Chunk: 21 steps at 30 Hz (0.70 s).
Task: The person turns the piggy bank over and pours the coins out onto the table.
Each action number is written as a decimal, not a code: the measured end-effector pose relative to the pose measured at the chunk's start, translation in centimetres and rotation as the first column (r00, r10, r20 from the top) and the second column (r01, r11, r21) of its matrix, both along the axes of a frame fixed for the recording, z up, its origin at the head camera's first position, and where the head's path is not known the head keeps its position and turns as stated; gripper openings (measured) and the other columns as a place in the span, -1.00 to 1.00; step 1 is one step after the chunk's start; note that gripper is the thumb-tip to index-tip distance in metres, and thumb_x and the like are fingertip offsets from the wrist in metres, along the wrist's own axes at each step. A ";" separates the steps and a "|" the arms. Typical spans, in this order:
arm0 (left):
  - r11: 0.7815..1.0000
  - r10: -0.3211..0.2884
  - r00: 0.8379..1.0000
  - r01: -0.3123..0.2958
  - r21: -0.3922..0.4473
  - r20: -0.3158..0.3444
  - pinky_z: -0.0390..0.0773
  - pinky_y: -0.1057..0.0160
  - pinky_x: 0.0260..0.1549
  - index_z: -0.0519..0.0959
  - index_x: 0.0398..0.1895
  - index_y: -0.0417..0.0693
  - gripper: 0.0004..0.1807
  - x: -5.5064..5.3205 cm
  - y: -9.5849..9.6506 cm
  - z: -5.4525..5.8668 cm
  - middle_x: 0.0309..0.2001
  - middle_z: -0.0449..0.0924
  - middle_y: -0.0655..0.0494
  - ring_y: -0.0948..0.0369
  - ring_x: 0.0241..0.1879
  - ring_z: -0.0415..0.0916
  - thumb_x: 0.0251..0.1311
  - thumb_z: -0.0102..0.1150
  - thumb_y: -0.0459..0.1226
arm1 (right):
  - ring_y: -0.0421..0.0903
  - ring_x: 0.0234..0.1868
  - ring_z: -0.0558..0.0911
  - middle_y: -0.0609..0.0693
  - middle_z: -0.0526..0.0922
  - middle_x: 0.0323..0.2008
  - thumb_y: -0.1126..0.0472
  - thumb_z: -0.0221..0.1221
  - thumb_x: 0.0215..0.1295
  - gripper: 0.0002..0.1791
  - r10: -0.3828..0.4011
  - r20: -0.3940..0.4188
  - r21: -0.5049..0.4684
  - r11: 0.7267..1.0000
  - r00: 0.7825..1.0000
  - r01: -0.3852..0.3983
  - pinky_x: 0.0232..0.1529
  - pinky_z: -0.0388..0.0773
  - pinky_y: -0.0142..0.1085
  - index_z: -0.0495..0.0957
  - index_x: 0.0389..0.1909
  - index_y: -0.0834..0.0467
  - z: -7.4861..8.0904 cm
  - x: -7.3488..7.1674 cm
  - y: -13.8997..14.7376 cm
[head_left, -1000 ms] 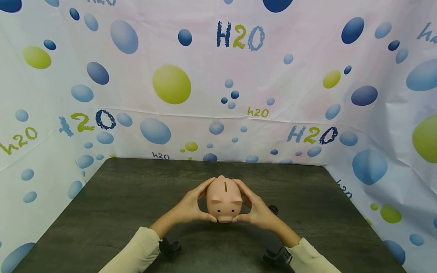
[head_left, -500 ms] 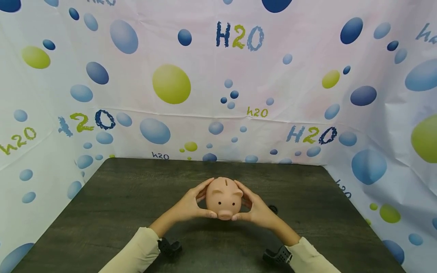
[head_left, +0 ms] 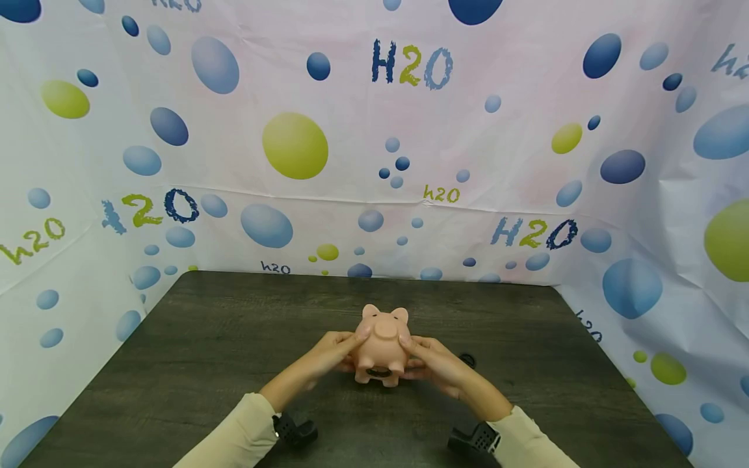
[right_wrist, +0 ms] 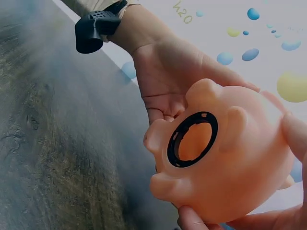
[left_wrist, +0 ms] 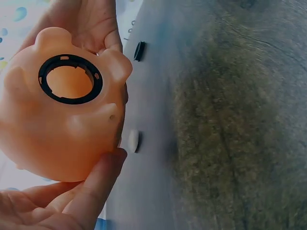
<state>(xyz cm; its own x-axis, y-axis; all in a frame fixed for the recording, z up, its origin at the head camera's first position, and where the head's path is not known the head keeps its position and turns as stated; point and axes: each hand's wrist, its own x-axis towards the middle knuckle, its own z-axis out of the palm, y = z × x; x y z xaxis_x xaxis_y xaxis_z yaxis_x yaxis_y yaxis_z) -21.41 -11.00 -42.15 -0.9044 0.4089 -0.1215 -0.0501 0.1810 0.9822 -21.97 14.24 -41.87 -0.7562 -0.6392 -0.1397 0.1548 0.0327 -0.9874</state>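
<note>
A pink piggy bank (head_left: 383, 351) is held up over the table between both hands, tipped back so its snout points up and its feet face the person. My left hand (head_left: 330, 354) grips one side of it, thumb on the front; my right hand (head_left: 440, 365) grips the other side likewise. The left wrist view shows its underside, where a black ring (left_wrist: 42, 82) surrounds an open round hole. Through the hole the hollow inside glows orange. The same ring (right_wrist: 173, 143) shows in the right wrist view. The back and coin slot are hidden.
A small round black cap (head_left: 468, 359) lies on the dark wooden table (head_left: 246, 325), just right of the right hand. In the left wrist view a small whitish oval thing (left_wrist: 134, 141) lies on the table. A printed cloth backdrop (head_left: 351, 162) stands behind and at both sides.
The piggy bank has tipped backward between the hands: its slotted top and face turned away, and its feet and underside have come toward the person. Both hands have rolled with it and kept hold.
</note>
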 end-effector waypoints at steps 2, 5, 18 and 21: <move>1.000 -0.005 1.000 0.005 0.000 0.023 0.64 0.10 -0.08 0.43 0.21 -0.39 -0.26 0.0 0.0 -0.1 -0.06 0.63 -0.09 0.11 -0.14 0.64 0.38 -0.09 0.14 | 0.02 0.09 0.57 0.22 0.42 0.19 -0.09 -0.10 0.50 -0.27 -0.004 0.039 -0.005 1.000 0.999 0.004 0.20 0.48 -0.09 0.10 0.39 0.42 -0.1 0.1 -0.1; 1.000 -0.006 0.999 0.007 -0.003 0.032 0.66 0.12 -0.10 0.43 0.19 -0.41 -0.25 0.1 0.0 -0.2 -0.08 0.64 -0.06 0.10 -0.13 0.64 0.39 -0.12 0.15 | 0.03 0.09 0.57 0.22 0.42 0.18 -0.09 -0.10 0.50 -0.27 -0.008 0.063 -0.010 1.000 0.998 0.009 0.19 0.49 -0.10 0.11 0.39 0.42 -0.2 0.1 -0.1; 0.976 -0.159 0.909 0.204 0.078 -0.386 0.46 0.05 0.18 -0.02 0.51 -0.12 -0.11 0.0 -0.8 2.9 0.41 0.16 -0.18 -0.06 0.30 0.30 0.25 0.25 -0.12 | -0.12 0.29 0.41 0.29 0.09 0.41 0.27 0.19 0.33 -0.18 -0.065 -0.532 -0.081 0.996 0.845 0.026 0.22 0.47 -0.17 -0.04 0.50 0.22 3.7 1.2 0.5; 0.972 -0.196 0.824 0.236 0.008 -0.531 0.37 0.10 0.27 -0.09 0.54 -0.02 0.06 -0.1 -1.3 2.2 0.47 0.05 -0.12 0.04 0.38 0.19 0.09 0.40 -0.21 | -0.19 0.40 0.24 0.31 -0.09 0.46 0.40 0.29 0.18 -0.01 -0.050 -0.670 -0.089 0.996 0.741 -0.013 0.31 0.35 -0.23 -0.11 0.51 0.20 2.6 1.2 0.6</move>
